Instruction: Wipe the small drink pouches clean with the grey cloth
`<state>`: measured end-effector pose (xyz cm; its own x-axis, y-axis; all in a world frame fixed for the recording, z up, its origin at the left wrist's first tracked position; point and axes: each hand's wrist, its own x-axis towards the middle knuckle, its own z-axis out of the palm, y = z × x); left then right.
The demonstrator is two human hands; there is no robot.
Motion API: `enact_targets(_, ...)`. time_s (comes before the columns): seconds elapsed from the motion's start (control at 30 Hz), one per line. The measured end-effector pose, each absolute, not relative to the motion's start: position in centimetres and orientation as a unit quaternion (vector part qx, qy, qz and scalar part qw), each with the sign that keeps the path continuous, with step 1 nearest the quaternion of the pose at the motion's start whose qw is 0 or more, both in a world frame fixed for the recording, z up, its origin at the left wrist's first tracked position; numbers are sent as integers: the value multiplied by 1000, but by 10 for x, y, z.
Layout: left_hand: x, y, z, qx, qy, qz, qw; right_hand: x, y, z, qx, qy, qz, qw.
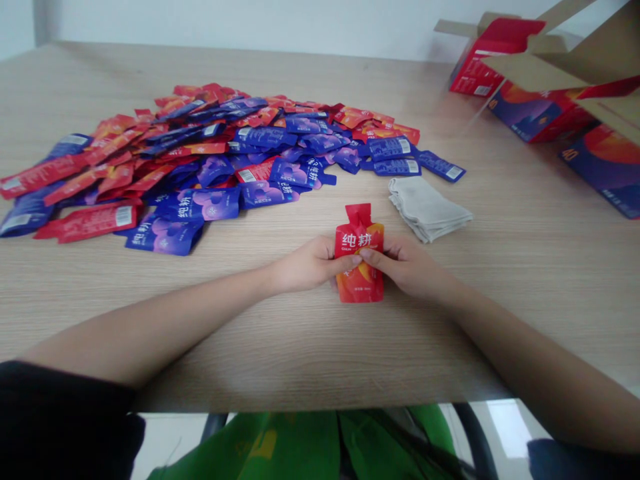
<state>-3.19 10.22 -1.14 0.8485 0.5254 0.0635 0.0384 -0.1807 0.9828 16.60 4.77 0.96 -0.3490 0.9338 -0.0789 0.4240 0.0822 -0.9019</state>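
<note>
A red and orange foil spout pouch (360, 283) with white Chinese lettering stands nearly upright on the wooden table, its narrow top pointing away from me. My left hand (307, 265) grips its left side between thumb and fingers. My right hand (405, 265) grips its right side, and the two thumbs nearly meet across the front. The fingers behind the pouch are hidden. A large loose heap of red and blue-purple pouches (200, 160) lies on the table to the left and beyond both hands.
A folded grey cloth (427, 208) lies just beyond my right hand. Open cardboard cartons (540, 87) with red and purple printed sides stand at the far right of the wooden table (500, 280). Below the table's near edge, something green and a dark chair frame show.
</note>
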Motion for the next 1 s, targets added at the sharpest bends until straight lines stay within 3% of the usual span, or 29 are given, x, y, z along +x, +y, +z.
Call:
enact_targets(0.3,-32,102,-11,737,196,200,615,164,48,12,-490,-688,451,289)
enact_targets(0.73,-30,103,-18,618,249,193,720,169,50,10,-521,-667,461,268)
enact_targets(1.0,-27,99,-5,637,251,188,705,174,56,4,-485,-651,472,345)
